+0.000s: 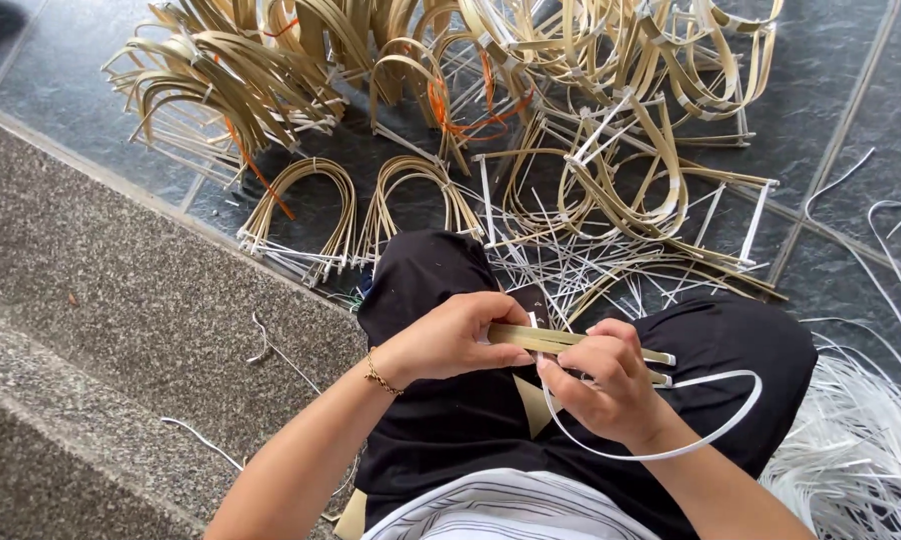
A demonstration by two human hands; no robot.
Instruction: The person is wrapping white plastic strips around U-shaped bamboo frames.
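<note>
Bamboo strips [571, 343] sit at centre frame over our lap: our left hand [449, 335] closes around their near end, our right hand [611, 385] pinches a looping white strap [671, 448] against them.

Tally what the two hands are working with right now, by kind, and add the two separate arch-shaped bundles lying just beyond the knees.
Hands: 2, the left hand and the right hand.
Flat tan strips held together between both hands: 1 bunch; the strips in it are too close to count.
White strap looping below the right hand: 1.
Arch-shaped tan bundles: 2, and.
Total: 6.
</note>
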